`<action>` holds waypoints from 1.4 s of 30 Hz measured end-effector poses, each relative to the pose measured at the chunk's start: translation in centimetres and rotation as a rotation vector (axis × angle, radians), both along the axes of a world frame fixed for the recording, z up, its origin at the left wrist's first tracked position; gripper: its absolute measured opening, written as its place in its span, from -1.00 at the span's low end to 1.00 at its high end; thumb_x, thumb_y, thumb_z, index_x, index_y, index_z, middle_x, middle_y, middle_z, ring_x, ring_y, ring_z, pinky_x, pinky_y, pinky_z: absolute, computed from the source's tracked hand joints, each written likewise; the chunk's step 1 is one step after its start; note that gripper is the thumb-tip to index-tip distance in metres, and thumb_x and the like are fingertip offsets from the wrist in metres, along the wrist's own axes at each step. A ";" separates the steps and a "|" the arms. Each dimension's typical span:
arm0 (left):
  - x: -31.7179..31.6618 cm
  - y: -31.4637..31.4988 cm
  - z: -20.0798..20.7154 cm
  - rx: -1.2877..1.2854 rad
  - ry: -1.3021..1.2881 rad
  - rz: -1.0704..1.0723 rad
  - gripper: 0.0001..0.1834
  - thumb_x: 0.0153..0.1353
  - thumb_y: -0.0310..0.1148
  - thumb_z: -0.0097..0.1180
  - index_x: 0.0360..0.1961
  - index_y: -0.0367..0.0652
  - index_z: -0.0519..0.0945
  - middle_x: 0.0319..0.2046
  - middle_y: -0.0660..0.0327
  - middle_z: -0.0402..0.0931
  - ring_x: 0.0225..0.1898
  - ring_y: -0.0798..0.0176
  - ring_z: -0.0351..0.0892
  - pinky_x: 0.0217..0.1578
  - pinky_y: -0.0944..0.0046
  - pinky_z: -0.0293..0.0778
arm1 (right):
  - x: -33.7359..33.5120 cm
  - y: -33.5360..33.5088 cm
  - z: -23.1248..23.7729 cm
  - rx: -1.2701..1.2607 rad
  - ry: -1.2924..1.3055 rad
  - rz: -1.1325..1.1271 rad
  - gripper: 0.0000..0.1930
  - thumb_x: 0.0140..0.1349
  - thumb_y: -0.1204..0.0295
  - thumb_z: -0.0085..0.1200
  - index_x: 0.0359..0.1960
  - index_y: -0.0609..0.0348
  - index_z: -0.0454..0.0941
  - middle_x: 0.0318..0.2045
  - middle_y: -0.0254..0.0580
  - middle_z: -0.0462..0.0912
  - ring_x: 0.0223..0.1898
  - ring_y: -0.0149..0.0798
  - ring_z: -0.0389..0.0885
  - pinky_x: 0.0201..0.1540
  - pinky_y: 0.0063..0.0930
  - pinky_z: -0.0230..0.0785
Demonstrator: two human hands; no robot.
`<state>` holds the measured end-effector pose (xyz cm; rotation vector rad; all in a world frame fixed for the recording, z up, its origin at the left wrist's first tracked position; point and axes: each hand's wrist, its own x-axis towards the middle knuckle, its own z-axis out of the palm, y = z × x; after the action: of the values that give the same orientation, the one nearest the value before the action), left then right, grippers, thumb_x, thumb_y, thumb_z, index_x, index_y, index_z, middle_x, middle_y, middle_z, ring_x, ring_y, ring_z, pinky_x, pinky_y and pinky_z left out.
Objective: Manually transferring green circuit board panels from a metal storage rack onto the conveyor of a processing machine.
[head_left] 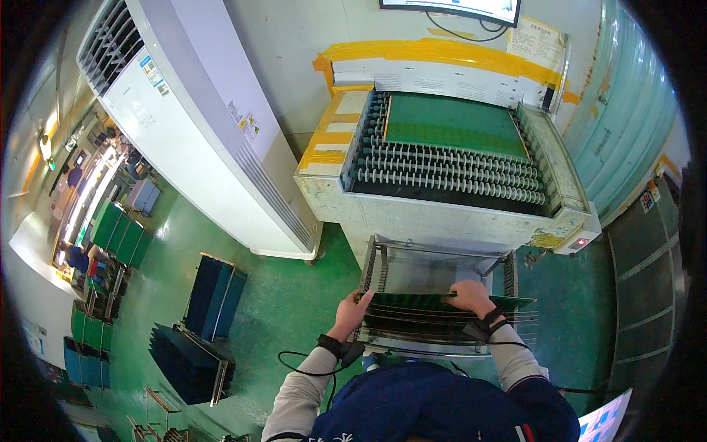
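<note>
A green panel, like a circuit board [412, 300], stands nearly on edge in a metal slotted rack [427, 349] in front of me. My left hand [350, 313] is closed on the panel's left end, thumb at the top corner. Fingers curled over its upper edge, my right hand [471, 297] grips it right of the middle. Several more thin panels sit on the near side of it in the rack, seen edge-on. Beyond the rack, another green panel [456, 124] lies flat on the rollers [449, 171] of a conveyor machine.
The machine's pale housing [442, 214] rises just past the rack. A tall white air conditioner [213, 140] stands to the left. Racks of dark panels [213, 298] are on the green floor at left. A dark cabinet [648, 272] is at right. Cables trail from both wrist straps.
</note>
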<state>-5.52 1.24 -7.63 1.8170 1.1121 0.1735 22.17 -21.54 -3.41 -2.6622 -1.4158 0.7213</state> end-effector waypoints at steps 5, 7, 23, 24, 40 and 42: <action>0.0 0.0 0.3 0.013 0.020 -0.003 -0.19 0.20 0.32 0.02 0.10 -0.26 0.55 -0.19 -0.11 0.65 -0.11 -0.14 0.64 -0.08 0.05 0.50 | 0.0 0.0 0.0 0.008 0.007 -0.008 -0.46 0.04 -0.23 0.18 -0.24 -0.04 0.72 -0.27 -0.08 0.72 -0.17 0.08 0.66 -0.13 -0.04 0.49; 0.0 -0.1 0.7 0.004 0.026 -0.004 -0.19 0.20 0.32 0.02 0.10 -0.26 0.55 -0.18 -0.11 0.64 -0.10 -0.14 0.64 -0.08 0.05 0.50 | 0.1 -0.1 -0.2 0.017 -0.001 0.002 -0.46 0.03 -0.23 0.18 -0.25 -0.04 0.72 -0.29 -0.07 0.72 -0.18 0.09 0.66 -0.14 -0.05 0.49; -0.3 -0.4 0.5 0.053 -0.017 0.016 -0.25 0.22 0.29 0.02 0.06 -0.23 0.58 -0.27 -0.09 0.65 -0.18 -0.11 0.66 -0.15 0.03 0.50 | 0.1 0.2 0.0 0.025 -0.001 0.005 -0.46 0.03 -0.23 0.17 -0.30 -0.01 0.71 -0.32 -0.07 0.72 -0.20 0.10 0.67 -0.16 -0.03 0.49; -0.4 -0.3 -0.1 0.062 -0.033 0.033 -0.24 0.22 0.30 0.02 0.05 -0.25 0.57 -0.26 -0.10 0.65 -0.17 -0.12 0.65 -0.14 0.03 0.50 | 0.1 0.3 0.0 0.020 0.003 0.007 -0.46 0.03 -0.22 0.18 -0.31 0.00 0.71 -0.32 -0.07 0.71 -0.21 0.10 0.66 -0.16 -0.03 0.49; -1.3 -0.5 2.6 0.010 0.147 -0.060 -0.06 0.19 0.41 -0.08 0.24 -0.27 0.43 -0.15 -0.12 0.64 -0.06 -0.15 0.62 -0.02 0.00 0.48 | 0.7 0.2 -0.6 0.043 0.043 0.001 -0.53 0.07 -0.12 0.21 -0.32 0.05 0.69 -0.36 -0.03 0.69 -0.24 0.10 0.65 -0.20 -0.05 0.47; -1.8 -0.7 1.6 0.042 0.149 -0.046 -0.07 0.19 0.42 -0.09 0.20 -0.27 0.47 -0.16 -0.12 0.65 -0.07 -0.15 0.62 -0.03 0.00 0.49 | 0.6 0.1 -0.8 0.082 0.046 -0.008 -0.52 0.04 -0.13 0.22 -0.38 0.07 0.69 -0.41 -0.02 0.68 -0.28 0.11 0.64 -0.25 -0.04 0.46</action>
<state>-7.35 0.56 -6.02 1.9162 1.1762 0.0352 22.75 -21.43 -4.23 -2.5710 -1.3909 0.7031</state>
